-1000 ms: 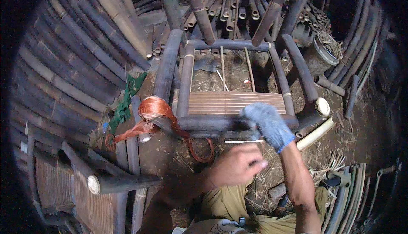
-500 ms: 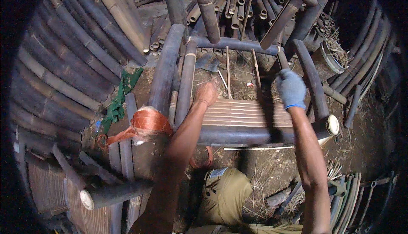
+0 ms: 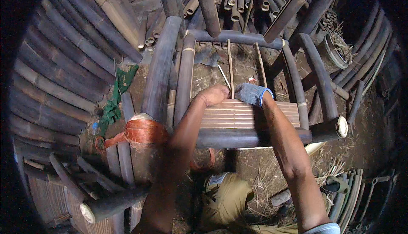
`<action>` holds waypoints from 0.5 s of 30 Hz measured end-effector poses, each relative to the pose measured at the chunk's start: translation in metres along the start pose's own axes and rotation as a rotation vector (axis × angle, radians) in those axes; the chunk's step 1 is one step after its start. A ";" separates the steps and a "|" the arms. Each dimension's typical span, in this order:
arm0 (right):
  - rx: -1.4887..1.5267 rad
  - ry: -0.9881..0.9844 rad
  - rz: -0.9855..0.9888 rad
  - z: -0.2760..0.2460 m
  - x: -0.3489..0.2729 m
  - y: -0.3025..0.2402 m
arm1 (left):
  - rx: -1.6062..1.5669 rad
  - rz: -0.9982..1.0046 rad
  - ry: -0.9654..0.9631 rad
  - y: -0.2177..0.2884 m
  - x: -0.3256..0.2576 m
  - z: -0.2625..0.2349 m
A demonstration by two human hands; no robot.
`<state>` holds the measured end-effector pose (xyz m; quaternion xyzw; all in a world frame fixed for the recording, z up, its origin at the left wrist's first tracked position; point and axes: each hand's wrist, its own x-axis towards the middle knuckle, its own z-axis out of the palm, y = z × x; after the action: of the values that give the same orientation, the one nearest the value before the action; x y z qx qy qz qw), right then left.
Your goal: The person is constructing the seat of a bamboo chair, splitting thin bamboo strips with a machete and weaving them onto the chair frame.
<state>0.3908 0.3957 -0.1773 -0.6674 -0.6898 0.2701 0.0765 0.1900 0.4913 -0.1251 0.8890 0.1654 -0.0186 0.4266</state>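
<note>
My bare left hand (image 3: 215,94) is closed, fingertips pinched at the far edge of the bamboo slats (image 3: 246,117) of a chair seat. Close beside it, my right hand (image 3: 251,94), in a grey-blue knit glove, has its fingers curled in the same spot. Whatever lies between the fingertips is hidden or too small to name. Both hands meet at a thin bamboo rib (image 3: 231,66) running away toward the dark back rail (image 3: 242,39). A second rib (image 3: 260,64) stands farther right. Just past my left hand shows a thin pale stick (image 3: 223,75).
A roll of orange twine (image 3: 145,132) sits on the left by the thick chair post (image 3: 162,68). Green cloth (image 3: 114,98) lies beyond it. Dark bamboo poles (image 3: 59,64) lean along the left, and cut poles (image 3: 236,4) are stacked behind. A bucket of scraps (image 3: 335,53) stands at right.
My right hand has swung left from the seat's right side to meet my left hand at the rib. The left hand has shifted slightly right. The whole view has tilted a little.
</note>
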 end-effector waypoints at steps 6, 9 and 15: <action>-0.100 0.164 0.092 -0.038 -0.027 -0.111 | -0.357 -0.167 0.206 -0.021 -0.031 -0.022; -0.104 0.631 0.081 -0.036 -0.068 -0.143 | -0.536 -0.057 0.097 0.005 -0.039 -0.036; 0.200 0.619 0.044 -0.032 -0.102 -0.154 | -0.526 0.026 -0.036 0.009 -0.036 -0.034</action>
<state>0.2805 0.3121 -0.0511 -0.7216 -0.5893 0.1224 0.3422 0.1557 0.5016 -0.0904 0.7492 0.1457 0.0147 0.6460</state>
